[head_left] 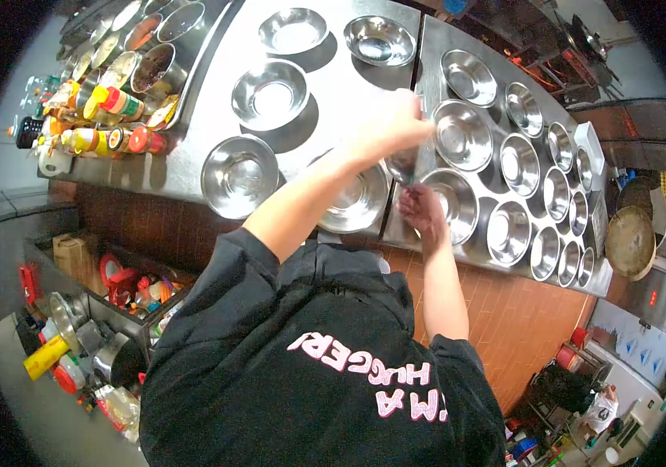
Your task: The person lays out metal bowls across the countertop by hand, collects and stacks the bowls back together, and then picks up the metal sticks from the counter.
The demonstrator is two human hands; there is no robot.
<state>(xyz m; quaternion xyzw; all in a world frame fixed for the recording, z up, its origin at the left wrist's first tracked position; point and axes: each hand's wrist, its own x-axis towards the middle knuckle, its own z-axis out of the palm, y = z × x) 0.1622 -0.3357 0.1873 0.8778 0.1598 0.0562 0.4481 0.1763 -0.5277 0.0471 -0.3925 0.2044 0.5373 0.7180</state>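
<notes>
Both my hands are raised over the steel counter, between the rows of metal bowls. My left hand [404,123], smeared by motion, is closed at the upper end of a shiny metal bowl [401,165], which is seen almost edge-on. Lower down, my right hand [422,212] has its fingers curled at the bowl's lower end. My left forearm partly hides a wide metal bowl [355,204] on the counter. Beside my right hand stands another bowl [457,206], and a further bowl [464,136] is just right of my left hand.
Several more metal bowls [271,95] stand on the steel counter [185,167], spread left and right of a seam. Sauce bottles [119,103] and filled containers [152,68] crowd the left end. A cluttered shelf [107,272] stands lower left, above the floor. Cookware [630,241] is at the right.
</notes>
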